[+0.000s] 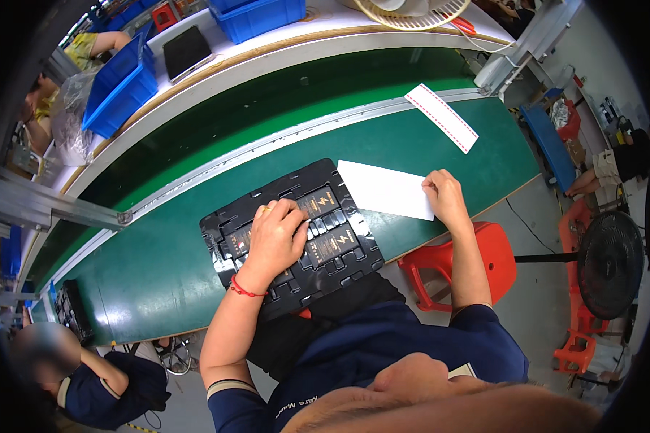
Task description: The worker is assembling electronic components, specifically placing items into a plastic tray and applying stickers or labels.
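A black plastic tray (267, 193) with moulded slots sits askew at the near edge of the green table. Several flat black battery packs (332, 245) lie in its slots. My left hand (276, 234) is over the middle of the tray, its fingers bent down against the packs and its thumb beside them. Whatever may be between those fingers is hidden. To the right of the tray, a plain white sheet (383, 189) lies with its left corner by the tray's edge. My right hand (446, 196) pinches the sheet's right end between thumb and fingers.
A white strip with red dashed lines (440, 119) lies at the far right of the green table (159, 267). Blue bins (126, 86) and a dark tablet (186, 52) stand on the shelf beyond. A red stool (495, 260) is at right; a co-worker (108, 386) sits at left.
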Demonstrator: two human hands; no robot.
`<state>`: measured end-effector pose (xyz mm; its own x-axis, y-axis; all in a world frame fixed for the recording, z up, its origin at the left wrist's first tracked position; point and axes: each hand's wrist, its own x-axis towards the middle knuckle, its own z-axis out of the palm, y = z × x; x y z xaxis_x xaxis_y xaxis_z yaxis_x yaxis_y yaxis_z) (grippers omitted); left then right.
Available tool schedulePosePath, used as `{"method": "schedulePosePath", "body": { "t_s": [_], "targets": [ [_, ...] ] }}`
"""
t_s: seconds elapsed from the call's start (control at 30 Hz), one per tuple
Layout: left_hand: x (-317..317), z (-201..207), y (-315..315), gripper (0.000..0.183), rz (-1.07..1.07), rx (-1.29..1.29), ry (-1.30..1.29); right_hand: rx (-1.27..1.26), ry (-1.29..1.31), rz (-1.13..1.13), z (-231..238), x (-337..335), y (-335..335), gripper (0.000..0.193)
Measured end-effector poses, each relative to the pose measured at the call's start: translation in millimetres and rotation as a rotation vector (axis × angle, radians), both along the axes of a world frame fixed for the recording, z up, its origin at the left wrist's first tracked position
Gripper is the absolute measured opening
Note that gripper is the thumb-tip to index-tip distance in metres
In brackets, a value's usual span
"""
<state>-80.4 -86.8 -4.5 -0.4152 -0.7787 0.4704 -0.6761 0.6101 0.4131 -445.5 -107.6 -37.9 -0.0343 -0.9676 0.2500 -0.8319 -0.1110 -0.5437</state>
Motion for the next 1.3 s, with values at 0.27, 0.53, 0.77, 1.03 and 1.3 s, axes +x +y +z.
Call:
{"method": "schedulePosePath", "body": {
  "t_s": [0.27,0.53,0.77,1.03,1.3],
  "targets": [
    [5.9,22.6,3.7,0.017,0.011,0.111,0.142,0.023,-0.333,0.230,36.7,-11.3,23.2,0.008],
    [6.5,43.1,45.5,0.013,0.015,0.138,0.128,-0.252,-0.072,0.728,64.1,104.4,30.7,0.035],
    [-7.2,19.9,72.4,0.016,0.063,0.118,0.069,-0.049,0.198,0.971,81.8,120.1,30.1,0.077],
    [-14.9,13.8,73.4,0.018,0.036,0.123,-0.009,-0.007,0.140,1.016,77.0,131.0,15.9,0.080],
    [-19.8,9.6,64.2,0.012,0.153,-0.061,0.150,0.467,-0.331,0.792,97.5,131.0,-10.6,0.080]
  ]
}}
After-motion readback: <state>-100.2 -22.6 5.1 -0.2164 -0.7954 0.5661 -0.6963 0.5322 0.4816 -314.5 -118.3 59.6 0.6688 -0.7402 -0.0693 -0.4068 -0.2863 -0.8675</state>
